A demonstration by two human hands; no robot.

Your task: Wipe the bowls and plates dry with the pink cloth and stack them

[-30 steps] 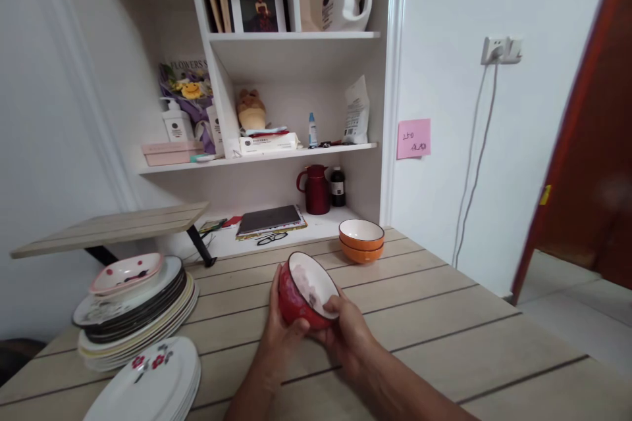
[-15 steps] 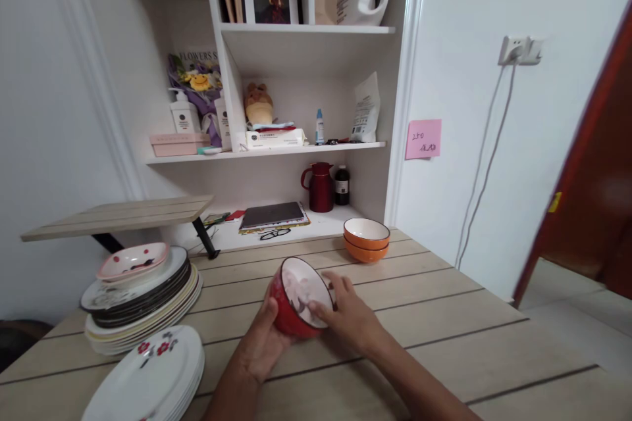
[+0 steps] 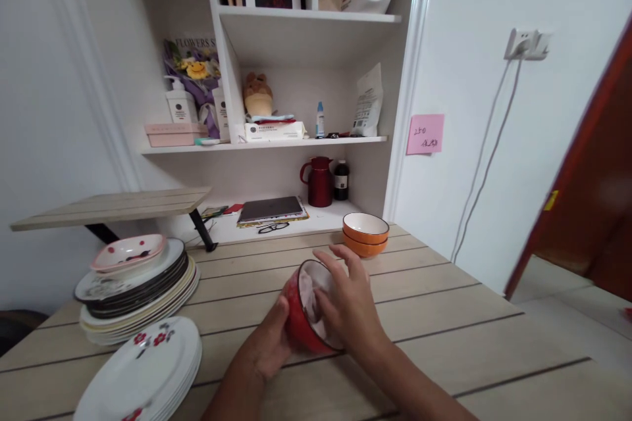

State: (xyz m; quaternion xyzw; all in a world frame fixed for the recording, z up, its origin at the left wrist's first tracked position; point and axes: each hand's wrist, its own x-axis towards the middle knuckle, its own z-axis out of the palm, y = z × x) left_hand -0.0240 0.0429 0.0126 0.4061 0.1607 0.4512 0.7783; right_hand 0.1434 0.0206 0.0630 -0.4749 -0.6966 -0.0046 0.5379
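Observation:
A red bowl with a white inside is tilted on its side just above the wooden table. My left hand cups its red underside from the left, thumb on the outer wall. My right hand lies across the bowl's mouth, fingers spread, some reaching inside against the white surface. Something pale shows inside the bowl; I cannot make out what it is.
Two stacked orange bowls sit at the table's far edge. A tall stack of plates topped by a pink dish stands at left, with white flowered plates in front. Shelves with a red jug rise behind.
My right hand has moved from the bowl's near rim to across its mouth, fingers spreading. The bowl has tipped further onto its side, opening towards the right.

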